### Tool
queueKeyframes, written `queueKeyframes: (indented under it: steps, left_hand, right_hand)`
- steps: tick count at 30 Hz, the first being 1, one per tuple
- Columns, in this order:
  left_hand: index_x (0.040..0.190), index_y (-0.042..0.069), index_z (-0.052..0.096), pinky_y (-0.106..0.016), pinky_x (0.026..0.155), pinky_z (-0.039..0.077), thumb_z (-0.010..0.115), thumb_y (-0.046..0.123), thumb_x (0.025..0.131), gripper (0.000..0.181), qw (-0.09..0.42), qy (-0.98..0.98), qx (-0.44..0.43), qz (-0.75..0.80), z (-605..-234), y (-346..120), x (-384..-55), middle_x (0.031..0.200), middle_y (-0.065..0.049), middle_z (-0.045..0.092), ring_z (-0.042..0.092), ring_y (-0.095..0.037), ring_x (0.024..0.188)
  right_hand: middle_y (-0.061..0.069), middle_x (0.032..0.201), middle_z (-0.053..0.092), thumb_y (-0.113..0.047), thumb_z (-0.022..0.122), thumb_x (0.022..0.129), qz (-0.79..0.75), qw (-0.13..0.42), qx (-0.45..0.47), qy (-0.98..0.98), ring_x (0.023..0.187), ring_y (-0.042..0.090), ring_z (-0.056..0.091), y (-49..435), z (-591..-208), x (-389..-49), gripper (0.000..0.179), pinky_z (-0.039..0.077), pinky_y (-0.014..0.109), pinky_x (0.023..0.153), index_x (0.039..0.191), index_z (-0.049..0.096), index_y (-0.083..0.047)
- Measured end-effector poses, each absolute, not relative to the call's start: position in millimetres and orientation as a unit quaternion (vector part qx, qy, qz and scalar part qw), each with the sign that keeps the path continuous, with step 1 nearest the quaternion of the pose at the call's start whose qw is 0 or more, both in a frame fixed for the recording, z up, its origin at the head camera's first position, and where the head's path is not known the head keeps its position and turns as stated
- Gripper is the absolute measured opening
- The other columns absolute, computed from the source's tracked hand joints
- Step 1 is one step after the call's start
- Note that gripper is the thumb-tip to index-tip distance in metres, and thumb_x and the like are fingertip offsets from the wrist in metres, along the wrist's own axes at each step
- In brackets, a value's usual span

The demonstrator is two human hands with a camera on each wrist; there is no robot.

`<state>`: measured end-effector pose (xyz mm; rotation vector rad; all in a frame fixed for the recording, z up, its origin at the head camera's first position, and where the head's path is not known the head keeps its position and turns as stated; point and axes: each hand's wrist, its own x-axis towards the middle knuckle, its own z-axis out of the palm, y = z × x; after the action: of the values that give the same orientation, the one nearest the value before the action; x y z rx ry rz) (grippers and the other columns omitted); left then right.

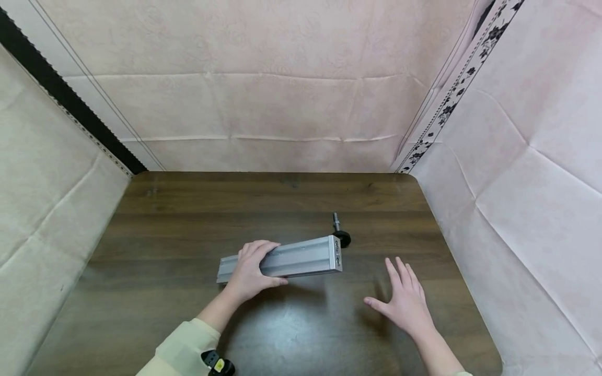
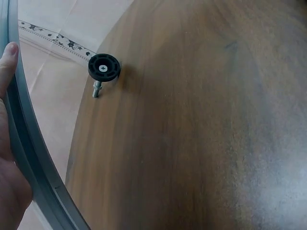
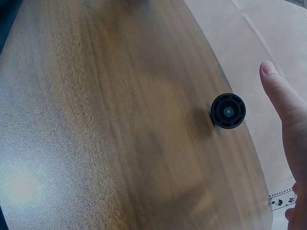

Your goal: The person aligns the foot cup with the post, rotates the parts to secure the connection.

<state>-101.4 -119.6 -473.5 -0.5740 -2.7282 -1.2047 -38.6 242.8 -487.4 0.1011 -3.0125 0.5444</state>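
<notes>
My left hand (image 1: 249, 271) grips a silver aluminium profile (image 1: 301, 258), fingers over its far side and thumb along the near side. The bar lies roughly crosswise, its slotted end facing right; the left wrist view shows the same profile (image 2: 36, 143) at the left edge. Just behind the right end is a leveling foot (image 1: 342, 238), a black round base with a threaded stud, lying on the table. Its ribbed underside with a centre screw shows in the right wrist view. To the right, my right hand (image 1: 406, 303) is held with fingers spread and thumb apart, touching nothing.
A brown wood-grain table (image 1: 188, 209) with rounded corners lies under everything. Pale cloth (image 1: 282, 104) hangs beyond its far edge and along both sides. A patterned border strip (image 1: 444, 112) runs at the right, a black strip (image 1: 70, 96) at the left.
</notes>
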Motion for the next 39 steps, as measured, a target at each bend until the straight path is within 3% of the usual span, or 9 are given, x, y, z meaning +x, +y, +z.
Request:
queueKeyframes:
  steps: [8, 17, 32, 39]
  left_hand:
    - [0.125, 0.019, 0.056, -0.046, 0.088, 0.034, 0.085, 0.041, 0.059, 0.075, 0.038, -0.885, -0.17, -0.432, -474, -114, -95, 0.123, 0.002, 0.049, 0.04, -0.019, 0.109]
    - [0.122, 0.021, 0.058, -0.044, 0.088, 0.035, 0.089, 0.03, 0.055, 0.074, 0.043, -0.847, -0.167, -0.503, -473, -106, -93, 0.122, 0.006, 0.049, 0.039, -0.017, 0.112]
    - [0.117, 0.012, 0.058, -0.035, 0.09, 0.036, 0.088, 0.018, 0.052, 0.072, 0.048, -0.803, -0.178, -0.566, -471, -97, -87, 0.12, -0.001, 0.05, 0.046, -0.019, 0.109]
    - [0.116, 0.003, 0.056, -0.039, 0.085, 0.041, 0.087, 0.009, 0.052, 0.072, 0.043, -0.789, -0.177, -0.587, -462, -90, -81, 0.117, -0.009, 0.05, 0.048, -0.019, 0.1]
  right_hand:
    - [0.021, 0.148, 0.021, -0.063, 0.07, 0.068, 0.184, 0.033, 0.037, -0.982, 0.134, 0.044, 0.017, 240, -485, -41, 0.105, 0.023, 0.068, 0.094, 0.146, 0.026, -0.009]
    - [0.019, 0.149, 0.021, -0.061, 0.071, 0.067, 0.192, 0.033, 0.038, -0.98, 0.135, 0.043, 0.016, 237, -484, -43, 0.105, 0.022, 0.068, 0.095, 0.147, 0.025, -0.011]
    - [0.02, 0.149, 0.021, -0.056, 0.075, 0.067, 0.204, 0.042, 0.052, -0.977, 0.135, 0.043, 0.016, 229, -475, -47, 0.105, 0.02, 0.066, 0.097, 0.148, 0.024, -0.012]
    - [0.017, 0.15, 0.021, -0.058, 0.074, 0.066, 0.22, 0.042, 0.065, -0.972, 0.135, 0.042, 0.015, 220, -466, -49, 0.107, 0.021, 0.067, 0.095, 0.149, 0.022, -0.013]
